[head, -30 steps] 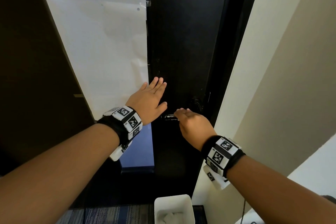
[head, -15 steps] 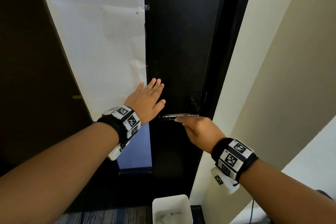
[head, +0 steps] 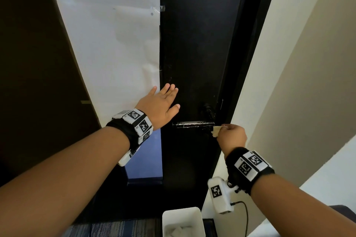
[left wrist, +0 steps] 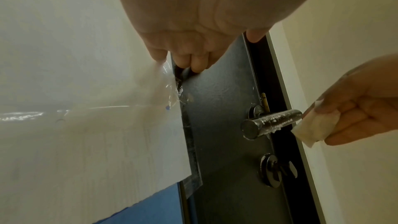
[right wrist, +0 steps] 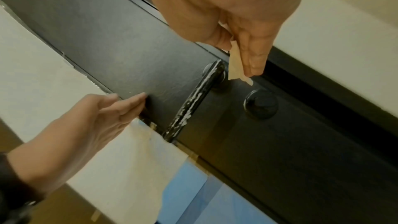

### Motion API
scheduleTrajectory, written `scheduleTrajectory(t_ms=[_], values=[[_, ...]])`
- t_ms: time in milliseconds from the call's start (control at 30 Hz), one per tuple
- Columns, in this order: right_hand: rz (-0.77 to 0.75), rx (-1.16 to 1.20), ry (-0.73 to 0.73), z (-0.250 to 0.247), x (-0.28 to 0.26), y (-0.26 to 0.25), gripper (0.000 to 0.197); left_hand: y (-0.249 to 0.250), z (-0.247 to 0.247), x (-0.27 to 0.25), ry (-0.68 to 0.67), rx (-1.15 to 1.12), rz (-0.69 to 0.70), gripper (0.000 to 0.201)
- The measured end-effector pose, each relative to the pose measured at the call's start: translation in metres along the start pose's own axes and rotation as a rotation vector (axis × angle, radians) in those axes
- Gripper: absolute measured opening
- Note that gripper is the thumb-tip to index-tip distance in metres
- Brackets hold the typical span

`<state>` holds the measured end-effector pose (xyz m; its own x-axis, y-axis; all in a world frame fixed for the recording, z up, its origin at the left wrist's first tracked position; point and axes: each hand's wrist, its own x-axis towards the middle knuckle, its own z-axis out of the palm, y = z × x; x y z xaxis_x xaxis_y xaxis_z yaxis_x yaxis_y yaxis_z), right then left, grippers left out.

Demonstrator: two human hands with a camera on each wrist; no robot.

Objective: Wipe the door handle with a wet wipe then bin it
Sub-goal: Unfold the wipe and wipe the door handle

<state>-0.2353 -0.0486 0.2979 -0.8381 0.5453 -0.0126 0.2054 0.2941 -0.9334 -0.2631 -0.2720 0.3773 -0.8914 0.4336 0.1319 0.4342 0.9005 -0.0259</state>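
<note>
A dark lever door handle (head: 193,124) (left wrist: 270,123) (right wrist: 191,103) juts from the black door (head: 196,44), wet with white streaks. My right hand (head: 231,136) (left wrist: 357,106) (right wrist: 237,23) pinches a folded white wet wipe (head: 216,131) (left wrist: 314,129) (right wrist: 235,65) just off the handle's hinge end, at the door's edge. My left hand (head: 159,106) (left wrist: 189,37) (right wrist: 96,120) lies flat against the door with straight fingers, left of the handle and slightly above it. A white bin (head: 183,217) holding crumpled wipes stands on the floor below.
White paper (head: 107,44) is taped over the panel left of the door, blue sheet (head: 142,156) below it. A round lock (left wrist: 272,169) (right wrist: 260,104) sits under the handle. Cream wall (head: 289,82) flanks the frame on the right.
My right hand has slid the wipe rightward along the handle, from its free end to off its hinge end. The handle now shows bare and wet. The left hand stayed on the door.
</note>
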Motion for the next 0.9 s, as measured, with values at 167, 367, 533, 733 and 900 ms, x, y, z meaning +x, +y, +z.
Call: scheduleTrajectory(t_ms=[167,367,533,733,900], values=[[0.028,0.069,0.003,0.021,-0.017,-0.015,0.023,-0.001,-0.001,0.001,-0.003,-0.004,0.006,0.061],[0.018,0.059,0.022,0.024,-0.028,-0.018,0.022,-0.003,0.0,0.0,-0.002,0.008,0.015,0.061],[-0.047,0.008,0.039,0.026,-0.037,-0.018,0.028,-0.003,0.001,0.001,0.007,0.018,0.023,0.062],[-0.12,0.0,-0.002,0.034,-0.045,-0.015,0.021,-0.005,0.001,0.0,0.016,0.016,0.028,0.061],[-0.168,-0.027,-0.054,0.05,-0.057,-0.018,0.013,-0.005,0.0,0.001,0.019,0.018,0.025,0.061]])
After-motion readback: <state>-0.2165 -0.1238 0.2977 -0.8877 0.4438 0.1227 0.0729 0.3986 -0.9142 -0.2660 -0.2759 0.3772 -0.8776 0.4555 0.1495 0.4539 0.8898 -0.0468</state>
